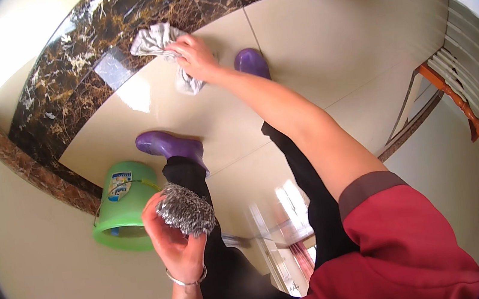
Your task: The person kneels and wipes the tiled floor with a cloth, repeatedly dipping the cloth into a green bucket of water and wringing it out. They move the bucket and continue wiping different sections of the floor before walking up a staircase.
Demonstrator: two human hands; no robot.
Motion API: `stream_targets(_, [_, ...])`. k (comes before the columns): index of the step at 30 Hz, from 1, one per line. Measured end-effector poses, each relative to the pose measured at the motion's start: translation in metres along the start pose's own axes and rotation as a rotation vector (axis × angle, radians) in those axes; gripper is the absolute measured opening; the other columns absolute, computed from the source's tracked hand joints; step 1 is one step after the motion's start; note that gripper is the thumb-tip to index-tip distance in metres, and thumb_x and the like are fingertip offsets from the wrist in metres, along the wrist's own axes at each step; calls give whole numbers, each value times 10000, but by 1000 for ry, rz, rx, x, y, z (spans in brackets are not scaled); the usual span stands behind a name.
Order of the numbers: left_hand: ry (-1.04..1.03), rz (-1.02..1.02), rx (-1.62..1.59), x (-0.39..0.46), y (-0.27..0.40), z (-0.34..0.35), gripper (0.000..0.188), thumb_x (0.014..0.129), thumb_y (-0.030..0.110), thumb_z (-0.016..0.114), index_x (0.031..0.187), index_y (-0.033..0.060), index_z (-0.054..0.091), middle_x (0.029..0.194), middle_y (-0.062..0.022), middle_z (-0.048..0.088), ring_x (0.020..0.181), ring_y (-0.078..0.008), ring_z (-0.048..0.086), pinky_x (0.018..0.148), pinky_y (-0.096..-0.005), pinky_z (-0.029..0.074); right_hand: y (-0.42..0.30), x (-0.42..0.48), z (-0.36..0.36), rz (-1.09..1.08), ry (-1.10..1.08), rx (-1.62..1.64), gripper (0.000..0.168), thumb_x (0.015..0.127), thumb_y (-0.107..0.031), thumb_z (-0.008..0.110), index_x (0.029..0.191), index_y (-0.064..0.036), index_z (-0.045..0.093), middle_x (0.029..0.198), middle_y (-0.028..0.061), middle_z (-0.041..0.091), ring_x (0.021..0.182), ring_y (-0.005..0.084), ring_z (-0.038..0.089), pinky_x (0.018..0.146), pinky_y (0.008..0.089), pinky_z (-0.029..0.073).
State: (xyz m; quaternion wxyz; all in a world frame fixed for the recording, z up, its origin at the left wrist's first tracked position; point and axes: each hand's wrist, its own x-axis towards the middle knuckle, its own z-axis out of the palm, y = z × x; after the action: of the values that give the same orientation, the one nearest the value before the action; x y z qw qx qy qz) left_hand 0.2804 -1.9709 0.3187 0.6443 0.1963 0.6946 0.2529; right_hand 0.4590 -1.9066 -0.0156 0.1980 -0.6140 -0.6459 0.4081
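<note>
My left hand (pixel 175 244), with a bangle at the wrist, grips a steel wool scourer (pixel 185 209) in front of my black-trousered leg. Farther off, my right hand (pixel 195 57) is closed on a crumpled white and grey cloth (pixel 157 41). The cloth lies across the edge between the dark marble border (pixel 89 94) and the pale floor tiles (pixel 236 122), with part of it hanging towards the tiles under my hand. Just left of the scourer stands a green plastic bucket (pixel 131 204) with a wire handle and a label; something small and blue shows inside its mouth.
Purple rubber boots (pixel 171 147) are on my feet, planted apart on glossy tiles. A brown marble skirting (pixel 40 171) runs along the wall behind the bucket. To the right is a stair side with an orange wooden baluster (pixel 457 98) and pale steps.
</note>
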Motion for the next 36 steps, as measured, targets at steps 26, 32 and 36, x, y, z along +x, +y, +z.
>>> stream_targets(26, [-168, 125, 230, -104, -79, 135, 583, 573, -17, 595, 1130, 53, 435, 1196, -147, 371, 1066, -229, 450, 906, -339, 392, 249, -230, -311, 871, 551, 451, 439, 916, -233, 486, 1308, -100, 341, 1266, 79, 465, 1142, 173, 457, 921, 339, 415])
stream_targets(32, [-144, -4, 177, -80, -106, 130, 587, 574, -22, 560, 1141, 39, 420, 1190, -125, 373, 1016, -207, 467, 880, -315, 406, 388, -217, -277, 1159, 857, -83, 621, 897, -290, 453, 1426, -175, 149, 1436, 137, 229, 1308, 288, 259, 1066, 406, 253])
stream_targets(36, [21, 2, 196, -89, -105, 109, 600, 563, 41, 594, 1134, 48, 411, 1185, -158, 383, 998, -232, 474, 854, -349, 426, 408, -125, -325, 592, 596, -345, 631, 827, -309, 535, 1368, -79, 307, 1427, 197, 219, 1305, 346, 230, 1088, 387, 201])
